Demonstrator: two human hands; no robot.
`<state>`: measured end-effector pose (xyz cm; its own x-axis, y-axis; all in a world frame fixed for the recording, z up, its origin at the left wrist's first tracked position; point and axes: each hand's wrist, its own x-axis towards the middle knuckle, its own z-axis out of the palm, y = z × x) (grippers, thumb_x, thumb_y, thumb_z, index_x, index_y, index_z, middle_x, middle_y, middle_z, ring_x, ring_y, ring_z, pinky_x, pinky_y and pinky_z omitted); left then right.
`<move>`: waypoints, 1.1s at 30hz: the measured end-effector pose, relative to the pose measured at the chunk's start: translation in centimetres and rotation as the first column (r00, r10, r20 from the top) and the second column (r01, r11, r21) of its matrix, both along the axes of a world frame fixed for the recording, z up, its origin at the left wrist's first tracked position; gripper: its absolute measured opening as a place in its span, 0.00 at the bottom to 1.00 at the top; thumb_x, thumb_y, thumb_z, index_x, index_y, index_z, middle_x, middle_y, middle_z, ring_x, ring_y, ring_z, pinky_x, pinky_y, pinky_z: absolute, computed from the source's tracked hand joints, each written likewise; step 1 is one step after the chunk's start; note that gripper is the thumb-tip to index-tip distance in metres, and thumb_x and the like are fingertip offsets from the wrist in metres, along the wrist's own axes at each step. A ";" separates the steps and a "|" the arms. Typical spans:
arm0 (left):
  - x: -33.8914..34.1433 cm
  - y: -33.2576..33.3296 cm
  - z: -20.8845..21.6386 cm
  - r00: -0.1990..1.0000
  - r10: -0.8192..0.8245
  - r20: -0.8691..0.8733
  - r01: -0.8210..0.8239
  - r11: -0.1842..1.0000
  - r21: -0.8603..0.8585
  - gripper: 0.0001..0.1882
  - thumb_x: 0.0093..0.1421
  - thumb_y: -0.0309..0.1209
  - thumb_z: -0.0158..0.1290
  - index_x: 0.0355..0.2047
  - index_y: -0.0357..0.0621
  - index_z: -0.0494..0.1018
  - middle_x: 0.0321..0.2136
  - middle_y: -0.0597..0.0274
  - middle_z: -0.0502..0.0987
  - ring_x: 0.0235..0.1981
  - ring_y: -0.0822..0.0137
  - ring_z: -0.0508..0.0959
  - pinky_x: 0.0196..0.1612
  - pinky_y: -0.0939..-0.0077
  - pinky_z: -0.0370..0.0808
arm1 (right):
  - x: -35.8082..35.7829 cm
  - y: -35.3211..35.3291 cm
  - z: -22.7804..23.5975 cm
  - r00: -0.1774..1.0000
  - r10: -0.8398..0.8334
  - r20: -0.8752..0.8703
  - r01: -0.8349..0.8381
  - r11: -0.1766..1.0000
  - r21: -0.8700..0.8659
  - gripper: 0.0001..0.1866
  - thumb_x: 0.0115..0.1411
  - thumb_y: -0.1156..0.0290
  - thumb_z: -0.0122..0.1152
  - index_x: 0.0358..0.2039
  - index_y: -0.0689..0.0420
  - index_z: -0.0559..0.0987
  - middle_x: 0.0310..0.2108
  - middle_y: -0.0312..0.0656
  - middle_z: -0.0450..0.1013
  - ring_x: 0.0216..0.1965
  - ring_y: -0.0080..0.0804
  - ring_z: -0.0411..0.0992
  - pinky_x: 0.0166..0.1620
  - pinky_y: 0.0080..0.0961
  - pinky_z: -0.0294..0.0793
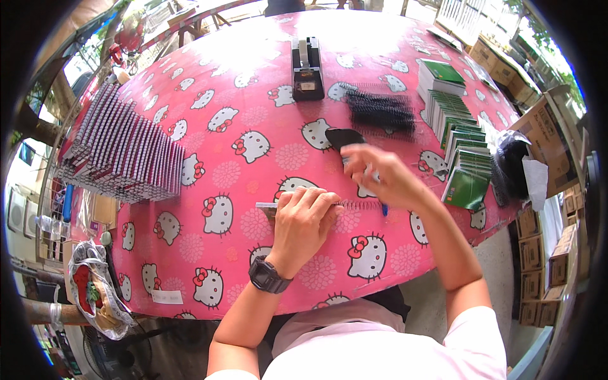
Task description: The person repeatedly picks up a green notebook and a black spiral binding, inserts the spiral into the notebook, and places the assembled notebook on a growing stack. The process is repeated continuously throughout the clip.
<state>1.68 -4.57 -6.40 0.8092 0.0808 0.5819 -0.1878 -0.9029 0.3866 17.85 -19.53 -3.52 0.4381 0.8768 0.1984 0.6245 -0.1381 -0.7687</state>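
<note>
My left hand [304, 212], with a watch on its wrist, is closed over a thin booklet [266, 206] held edge-up near the table's middle. A thin spiral coil [364, 205] sticks out to the right from the booklet's edge. Just beyond that coil is a small blue tip [385, 209], too small to name. My right hand [377, 172] is raised above the coil, its fingers smeared by motion. Directly past its fingertips is a flat black object [345, 139]; whether the fingers touch it I cannot tell.
A black tape dispenser [308, 73] stands at the back. Right of it lies a pile of black spiral coils [383, 113], beside a fanned row of green-covered booklets [468, 187]. Tall stacks of spiral-bound books [123, 145] fill the left. Cardboard boxes [548, 139] stand beyond the table's right edge.
</note>
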 end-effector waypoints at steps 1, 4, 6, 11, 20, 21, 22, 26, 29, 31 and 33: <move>-0.1 0.0 -0.1 1.000 0.007 -0.003 -0.007 1.000 0.016 0.13 0.54 0.36 0.58 0.39 0.49 0.73 0.34 0.66 0.76 0.36 0.62 0.75 0.40 0.67 0.65 | 1.7 0.6 0.0 0.973 -0.038 0.226 0.037 0.999 0.011 0.28 0.49 0.76 0.61 0.53 0.55 0.68 0.49 0.50 0.71 0.51 0.42 0.68 0.51 0.37 0.68; 0.0 -0.4 0.9 1.000 -0.019 0.010 0.019 0.999 -0.034 0.12 0.56 0.37 0.56 0.38 0.49 0.73 0.35 0.66 0.76 0.36 0.62 0.75 0.41 0.68 0.64 | 4.8 1.5 -1.2 0.855 0.042 0.517 0.134 0.945 -0.299 0.36 0.42 0.73 0.64 0.56 0.49 0.67 0.61 0.51 0.58 0.62 0.44 0.55 0.60 0.43 0.56; -0.2 -0.2 1.1 0.999 -0.047 0.003 0.047 0.999 -0.023 0.11 0.56 0.36 0.56 0.39 0.49 0.73 0.35 0.66 0.76 0.36 0.63 0.75 0.42 0.68 0.63 | 5.0 2.2 -0.8 0.888 0.158 0.432 0.110 0.839 -0.534 0.42 0.37 0.69 0.68 0.58 0.46 0.66 0.65 0.51 0.50 0.65 0.48 0.48 0.63 0.42 0.51; -0.6 0.5 0.6 0.994 -0.036 -0.103 0.041 0.998 0.041 0.10 0.57 0.37 0.56 0.38 0.51 0.74 0.34 0.66 0.78 0.36 0.67 0.76 0.49 0.64 0.59 | 5.3 3.6 0.5 0.929 0.133 0.347 0.084 0.835 -0.544 0.46 0.33 0.64 0.73 0.56 0.48 0.65 0.65 0.52 0.48 0.65 0.50 0.47 0.63 0.44 0.52; -0.6 0.5 1.7 0.999 0.029 -0.043 -0.026 0.997 0.074 0.10 0.54 0.42 0.58 0.33 0.54 0.77 0.31 0.72 0.78 0.36 0.69 0.75 0.57 0.56 0.50 | 4.2 1.1 -2.1 0.981 -0.029 0.190 0.044 0.996 -0.074 0.32 0.39 0.50 0.73 0.45 0.50 0.77 0.54 0.52 0.66 0.56 0.47 0.62 0.58 0.42 0.61; -0.6 1.1 1.8 0.998 0.034 -0.046 -0.030 0.996 0.080 0.10 0.52 0.42 0.59 0.32 0.54 0.77 0.30 0.73 0.78 0.36 0.69 0.75 0.57 0.56 0.50 | 4.1 0.4 -1.8 0.996 -0.043 0.084 0.045 0.999 -0.025 0.32 0.40 0.48 0.72 0.45 0.50 0.78 0.52 0.51 0.67 0.55 0.45 0.63 0.58 0.42 0.61; -0.8 1.9 2.0 0.998 0.039 -0.050 -0.035 0.996 0.086 0.11 0.51 0.43 0.60 0.31 0.54 0.77 0.29 0.73 0.78 0.35 0.69 0.75 0.56 0.56 0.51 | 3.7 -0.4 -1.0 0.977 -0.009 -0.214 0.008 1.000 -0.008 0.36 0.45 0.37 0.65 0.44 0.55 0.79 0.48 0.49 0.71 0.54 0.42 0.65 0.58 0.40 0.60; -1.1 3.0 1.2 0.995 0.012 -0.097 -0.004 0.997 0.083 0.10 0.46 0.41 0.63 0.26 0.54 0.77 0.25 0.75 0.77 0.32 0.71 0.74 0.53 0.57 0.53 | 0.7 -1.3 -0.8 0.652 0.471 -0.594 -0.354 0.882 0.312 0.41 0.47 0.31 0.57 0.46 0.57 0.78 0.44 0.42 0.75 0.47 0.32 0.70 0.55 0.30 0.63; -0.9 2.5 1.0 0.997 -0.011 -0.079 0.018 0.996 0.085 0.10 0.45 0.40 0.64 0.25 0.54 0.76 0.23 0.75 0.76 0.31 0.71 0.74 0.52 0.58 0.54 | 0.6 -1.5 -2.3 0.887 0.300 -0.351 -0.315 0.949 0.017 0.32 0.48 0.40 0.62 0.43 0.55 0.80 0.45 0.46 0.74 0.52 0.38 0.67 0.57 0.34 0.61; -0.6 2.4 1.2 0.998 -0.010 -0.060 0.016 0.995 0.098 0.10 0.44 0.39 0.65 0.25 0.54 0.76 0.23 0.75 0.76 0.30 0.72 0.74 0.51 0.59 0.54 | 0.4 -1.2 -1.6 0.948 0.154 -0.280 -0.178 0.982 -0.064 0.28 0.49 0.45 0.63 0.41 0.55 0.81 0.45 0.46 0.74 0.54 0.39 0.65 0.58 0.37 0.60; -0.8 2.2 1.2 0.998 0.000 -0.066 0.007 0.995 0.103 0.10 0.43 0.38 0.65 0.25 0.54 0.77 0.23 0.75 0.76 0.30 0.71 0.74 0.51 0.59 0.54 | 0.4 -1.2 -1.5 0.897 0.262 -0.355 -0.225 0.964 0.142 0.27 0.49 0.45 0.64 0.41 0.55 0.81 0.44 0.45 0.75 0.54 0.39 0.66 0.57 0.37 0.60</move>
<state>0.85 -2.36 -5.23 0.8464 0.0202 0.5322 -0.1681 -0.9381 0.3029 18.28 -20.76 -5.02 0.2707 0.9505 0.1525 0.2999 0.0672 -0.9516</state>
